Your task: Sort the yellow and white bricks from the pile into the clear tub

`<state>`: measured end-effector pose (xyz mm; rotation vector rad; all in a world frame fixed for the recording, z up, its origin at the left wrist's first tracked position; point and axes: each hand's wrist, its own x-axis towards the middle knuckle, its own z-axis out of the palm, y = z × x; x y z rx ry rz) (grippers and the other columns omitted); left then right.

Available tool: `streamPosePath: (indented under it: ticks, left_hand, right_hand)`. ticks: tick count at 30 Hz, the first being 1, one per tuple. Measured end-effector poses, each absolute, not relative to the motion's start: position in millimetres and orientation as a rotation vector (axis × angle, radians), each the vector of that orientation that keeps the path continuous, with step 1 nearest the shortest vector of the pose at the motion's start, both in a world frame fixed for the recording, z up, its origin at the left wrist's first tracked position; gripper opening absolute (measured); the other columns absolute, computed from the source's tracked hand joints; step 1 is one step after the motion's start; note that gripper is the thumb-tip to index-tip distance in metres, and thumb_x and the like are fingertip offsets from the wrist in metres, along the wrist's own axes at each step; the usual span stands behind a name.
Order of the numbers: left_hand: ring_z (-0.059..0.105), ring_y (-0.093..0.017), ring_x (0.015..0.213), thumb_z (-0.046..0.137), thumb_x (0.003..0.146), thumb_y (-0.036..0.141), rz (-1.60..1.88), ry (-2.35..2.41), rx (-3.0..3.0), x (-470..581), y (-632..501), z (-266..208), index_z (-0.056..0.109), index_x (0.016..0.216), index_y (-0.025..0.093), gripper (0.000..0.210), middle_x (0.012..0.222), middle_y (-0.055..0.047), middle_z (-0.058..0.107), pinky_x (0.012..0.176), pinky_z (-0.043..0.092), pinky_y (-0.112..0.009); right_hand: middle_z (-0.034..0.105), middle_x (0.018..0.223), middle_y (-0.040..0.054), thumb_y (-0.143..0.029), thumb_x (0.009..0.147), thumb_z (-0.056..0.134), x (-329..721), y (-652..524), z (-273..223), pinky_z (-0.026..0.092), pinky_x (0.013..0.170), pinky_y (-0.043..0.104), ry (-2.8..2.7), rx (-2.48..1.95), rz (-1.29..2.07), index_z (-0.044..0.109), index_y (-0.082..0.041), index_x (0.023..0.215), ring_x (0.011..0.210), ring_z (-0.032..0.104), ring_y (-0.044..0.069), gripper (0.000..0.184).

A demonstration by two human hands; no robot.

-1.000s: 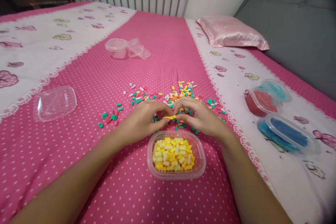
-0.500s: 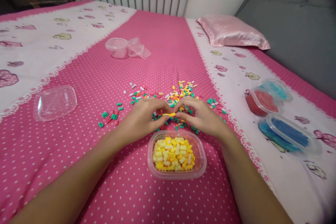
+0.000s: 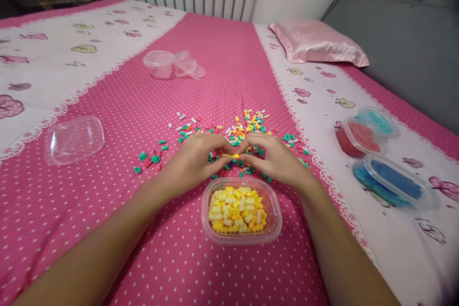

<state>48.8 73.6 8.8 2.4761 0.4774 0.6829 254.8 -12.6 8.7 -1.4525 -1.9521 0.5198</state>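
Between the fingertips of both hands is a small yellow toy brick [image 3: 231,156]. My left hand [image 3: 201,155] pinches its left end, while my right hand [image 3: 268,157] pinches the right end. Beneath and beyond the fingers lies a scatter of loose toy bricks [image 3: 247,126] in green, red, white, orange and yellow, partly hidden by the hands. Just nearer than the hands, a clear plastic tub [image 3: 274,222] holds a heap of yellow and cream bricks [image 3: 236,210].
A clear lid [image 3: 75,139] lies on the pink dotted bedspread [image 3: 143,258] at left. Farther back are clear empty tubs and lids [image 3: 158,60]. At right stand a tub of red pieces [image 3: 358,138] and tubs of blue pieces [image 3: 394,179]. A pink pillow [image 3: 317,42] lies behind.
Both hands keep their pinch on the yellow brick with hardly any movement. The view has shifted very slightly.
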Motion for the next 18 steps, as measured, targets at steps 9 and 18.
streamPosePath:
  ticks: [9, 18]
  left_hand:
    - [0.07, -0.01, 0.068, 0.071, 0.084, 0.013, 0.765, 0.525, 2.364, 49.3, 68.1, 11.2, 0.075, 0.083, 0.018, 0.007, 0.077, 0.002, 0.077, 0.064, 0.05, -0.02]
    - [0.071, -0.011, 0.067, 0.075, 0.08, 0.013, 0.812, 0.613, 2.218, 51.9, 65.7, 8.3, 0.078, 0.082, 0.018, 0.006, 0.077, 0.0, 0.079, 0.063, 0.053, -0.021]
  right_hand:
    - [0.073, 0.084, 0.0005, -0.013, 0.088, 0.069, 254.1, -9.5, 2.7, 0.045, 0.084, 0.037, -1.905, -1.457, 0.43, 0.067, -0.023, 0.079, 0.086, 0.066, 0.02, 0.013]
    - [0.074, 0.085, 0.0017, -0.015, 0.088, 0.069, 253.1, -10.7, 1.3, 0.048, 0.082, 0.036, -1.813, -1.425, 0.406, 0.069, -0.022, 0.079, 0.085, 0.067, 0.019, 0.012]
